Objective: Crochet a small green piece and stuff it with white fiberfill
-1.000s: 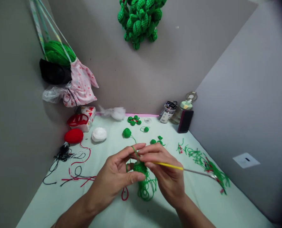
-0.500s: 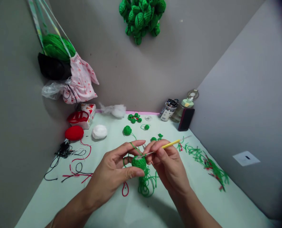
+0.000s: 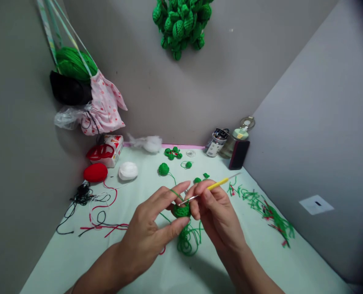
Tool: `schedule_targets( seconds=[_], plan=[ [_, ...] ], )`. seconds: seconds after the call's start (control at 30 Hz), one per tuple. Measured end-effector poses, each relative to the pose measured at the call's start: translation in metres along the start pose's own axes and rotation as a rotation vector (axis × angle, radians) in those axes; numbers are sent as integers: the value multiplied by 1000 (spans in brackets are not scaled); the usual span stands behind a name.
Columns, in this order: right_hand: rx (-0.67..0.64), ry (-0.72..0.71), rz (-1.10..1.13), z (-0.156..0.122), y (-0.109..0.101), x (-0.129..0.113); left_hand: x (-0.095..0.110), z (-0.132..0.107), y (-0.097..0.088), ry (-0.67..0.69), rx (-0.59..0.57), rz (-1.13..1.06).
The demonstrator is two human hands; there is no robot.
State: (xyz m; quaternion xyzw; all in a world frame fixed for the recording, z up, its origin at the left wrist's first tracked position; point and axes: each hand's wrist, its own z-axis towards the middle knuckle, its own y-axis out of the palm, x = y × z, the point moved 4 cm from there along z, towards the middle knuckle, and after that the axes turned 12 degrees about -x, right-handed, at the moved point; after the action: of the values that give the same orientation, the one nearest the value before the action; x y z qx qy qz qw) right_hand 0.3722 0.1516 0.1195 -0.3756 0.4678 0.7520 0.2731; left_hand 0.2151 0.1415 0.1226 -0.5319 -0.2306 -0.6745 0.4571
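My left hand (image 3: 152, 222) pinches a small green crocheted piece (image 3: 182, 210) between thumb and fingers, with green yarn running over its index finger. In my right hand (image 3: 216, 210) is a crochet hook (image 3: 218, 184) with a yellow handle, its metal tip at the top rim of the piece. The right fingertips rest close against the piece's right side. Below both hands, loose loops of green yarn (image 3: 186, 244) lie on the table. A green yarn ball (image 3: 163, 169) sits beyond, its strand trailing toward the hands.
On the left are a red yarn ball (image 3: 96, 172), a white yarn ball (image 3: 128, 170) and tangled black yarn (image 3: 83, 194). Green yarn scraps (image 3: 261, 206) spread along the right. A phone (image 3: 239, 155) leans at the back beside a jar of pens (image 3: 215, 143). A pink bag (image 3: 105, 104) hangs left.
My left hand has shifted slightly right and tilted the green piece. The hook has moved a little left, its tip now outside the rim's far left edge.
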Motion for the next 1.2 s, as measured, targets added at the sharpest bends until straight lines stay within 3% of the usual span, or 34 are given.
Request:
schedule_targets(
  seconds=[0.13,0.37,0.57,0.77,0.9,1.03,1.13,1.2],
  plan=[
    [-7,28,-38,1,-2,3,-1,1,4,18,-88,160],
    [-91,38,-111,5,-5,-4,-9,-1,-2,-127,-23,-85],
    [-195,-6,-176,3,-8,-13,-8,-1,-4,-160,-37,-87],
    [-205,-41,-349,-2,-8,-15,-4,1,-5,-146,-52,-45],
    [-209,-96,-540,-7,-6,-23,-1,4,-6,-148,-66,-23],
    [-301,-186,-778,-11,2,-32,-2,4,-7,-122,-69,19],
    [-365,-354,-1112,-16,13,-32,-5,2,-8,-133,-14,10],
    [-321,-441,-1344,-20,17,-27,-8,1,-8,-148,66,-68]
  ],
)
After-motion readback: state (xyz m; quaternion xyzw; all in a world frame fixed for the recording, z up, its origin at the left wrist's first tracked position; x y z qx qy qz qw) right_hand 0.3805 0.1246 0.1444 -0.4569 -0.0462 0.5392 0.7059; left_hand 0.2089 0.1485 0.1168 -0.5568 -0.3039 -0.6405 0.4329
